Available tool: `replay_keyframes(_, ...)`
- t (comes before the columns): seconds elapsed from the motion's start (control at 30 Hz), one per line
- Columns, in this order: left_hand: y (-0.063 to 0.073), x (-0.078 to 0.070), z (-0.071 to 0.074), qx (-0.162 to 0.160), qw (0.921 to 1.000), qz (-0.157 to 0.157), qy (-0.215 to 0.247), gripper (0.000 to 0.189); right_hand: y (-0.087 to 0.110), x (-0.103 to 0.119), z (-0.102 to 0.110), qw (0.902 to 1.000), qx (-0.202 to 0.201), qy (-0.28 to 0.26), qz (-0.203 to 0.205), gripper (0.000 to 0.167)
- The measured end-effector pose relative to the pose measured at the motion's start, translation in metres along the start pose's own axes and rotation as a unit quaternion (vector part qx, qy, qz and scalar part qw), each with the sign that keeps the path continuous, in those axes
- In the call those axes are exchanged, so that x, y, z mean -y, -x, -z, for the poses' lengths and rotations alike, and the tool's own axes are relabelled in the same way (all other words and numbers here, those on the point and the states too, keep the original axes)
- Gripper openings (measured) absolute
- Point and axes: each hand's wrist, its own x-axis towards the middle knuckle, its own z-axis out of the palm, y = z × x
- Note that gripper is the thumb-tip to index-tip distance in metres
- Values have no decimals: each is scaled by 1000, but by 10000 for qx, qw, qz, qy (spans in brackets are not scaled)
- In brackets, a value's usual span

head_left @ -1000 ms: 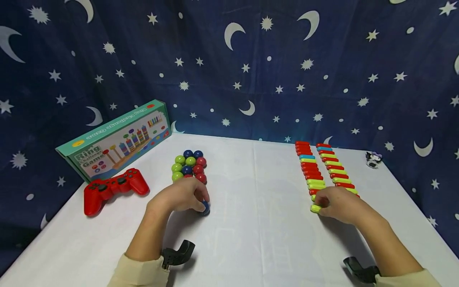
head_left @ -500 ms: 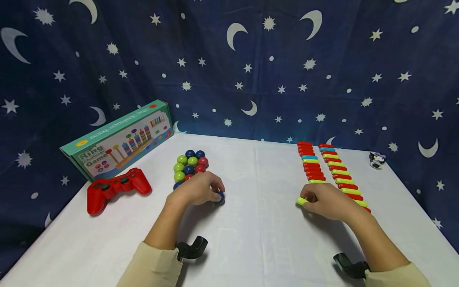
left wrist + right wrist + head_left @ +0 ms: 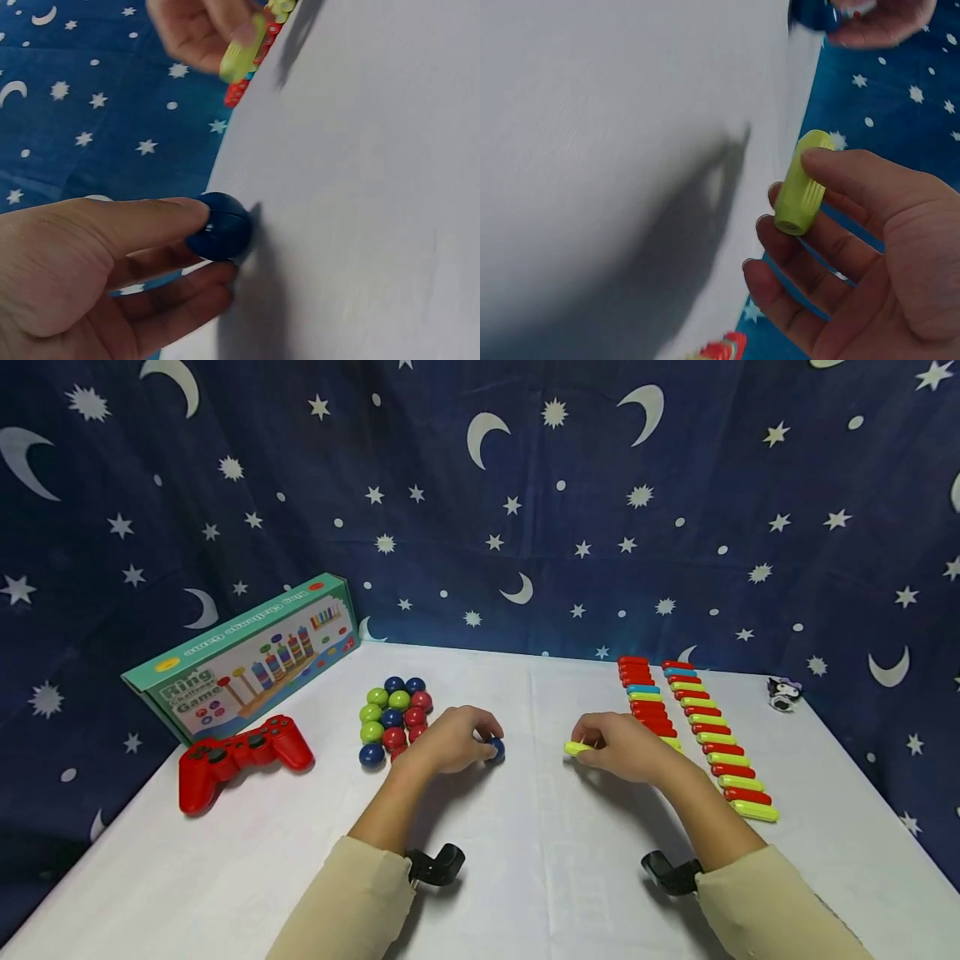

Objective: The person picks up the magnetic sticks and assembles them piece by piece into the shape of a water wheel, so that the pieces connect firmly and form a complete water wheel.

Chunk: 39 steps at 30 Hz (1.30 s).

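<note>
Near the middle of the white table [image 3: 525, 877], my left hand [image 3: 453, 742] pinches a dark blue ball [image 3: 221, 229] between thumb and fingers. Across a small gap, my right hand [image 3: 622, 747] holds a yellow-green ribbed plastic peg [image 3: 802, 184] by thumb and fingertips. Left of the left hand lies a cluster of green, blue and red balls [image 3: 392, 718], partly hidden by that hand. Two rows of pegs stand out beyond the right hand: a left row [image 3: 649, 706], its near end hidden by the hand, and a longer right row [image 3: 717, 737] of mostly red and yellow-green ones.
A green Ring Challenge Game box [image 3: 247, 656] stands at the back left. In front of it lies a red game controller [image 3: 243, 756]. A small black-and-white figurine [image 3: 783, 695] sits by the right edge. Behind the table hangs a dark blue cloth [image 3: 450, 460] with moons and stars.
Both hands have moved toward the middle and away from me. The left brings the blue ball rightward from the cluster; the right carries the yellow-green peg leftward from the rows.
</note>
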Motion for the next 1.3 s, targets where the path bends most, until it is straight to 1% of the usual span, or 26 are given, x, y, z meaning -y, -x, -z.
replay_keyframes(0.13, -12, -3, -9, -199, 9996, -156, 160, 24, -15, 11, -9, 9999, -13, -62, 134, 17)
replay_keyframes(0.23, -18, -7, -16, -342, 9988, -219, 267, 24, -24, 18, -15, 9995, -5, -97, 286, 14)
replay_keyframes(0.4, -21, -10, -24, -463, 9977, -243, 437, 24, -34, 24, -23, 9991, 34, -71, 426, 11)
replay_keyframes(0.53, -22, -11, -27, -517, 9971, -275, 488, 23, -37, 23, -25, 9991, -53, -23, 415, 12)
replay_keyframes(0.73, -23, -9, -30, -502, 9969, -289, 534, 21, -44, 24, -26, 9977, -315, 156, 571, 17)
replay_keyframes(0.93, -23, -6, -32, -302, 9966, -326, 692, 22, -53, 28, -27, 9972, -532, 246, 454, 22)
replay_keyframes(1.07, -21, 0, -33, -249, 9962, -359, 749, 27, -54, 30, -28, 9962, -806, -89, 325, 25)
replay_keyframes(1.2, -19, 3, -35, -412, 9949, -428, 812, 28, -50, 28, -25, 9935, -997, -541, 120, 24)
replay_keyframes(1.3, -18, 3, -36, -515, 9936, -470, 892, 28, -44, 20, -19, 9928, -1002, -646, 74, 26)
